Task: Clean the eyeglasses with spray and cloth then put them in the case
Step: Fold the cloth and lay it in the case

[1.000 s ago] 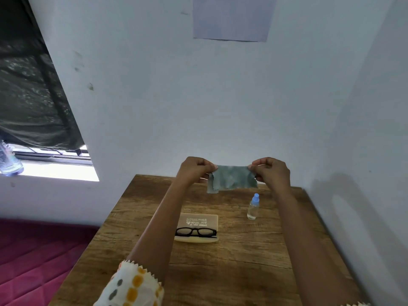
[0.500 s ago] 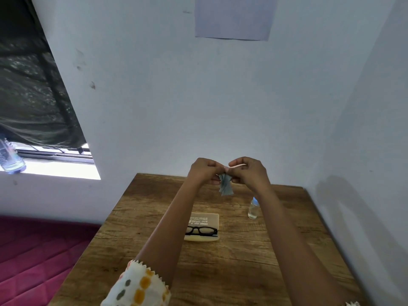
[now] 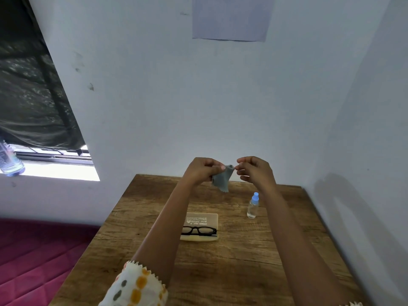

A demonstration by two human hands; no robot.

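Observation:
I hold a small grey cloth (image 3: 221, 180) in the air above the far end of the wooden table (image 3: 242, 261). My left hand (image 3: 202, 171) grips its upper left part, and the cloth hangs bunched below. My right hand (image 3: 256, 171) pinches at the cloth's upper right corner with thumb and fingertips. Black-framed eyeglasses (image 3: 198, 230) lie on an open beige case (image 3: 203, 219) in the middle of the table, below my left forearm. A small clear spray bottle (image 3: 252, 206) with a blue cap stands upright to the right of the case.
The table stands in a corner, with white walls behind it and on the right. A window sill with a plastic bottle (image 3: 10, 164) lies at the far left. A magenta quilted surface (image 3: 33, 261) sits low on the left.
The cloth was stretched flat between both hands, then the hands came together and folded it. Now they have parted slightly and the cloth hangs bunched.

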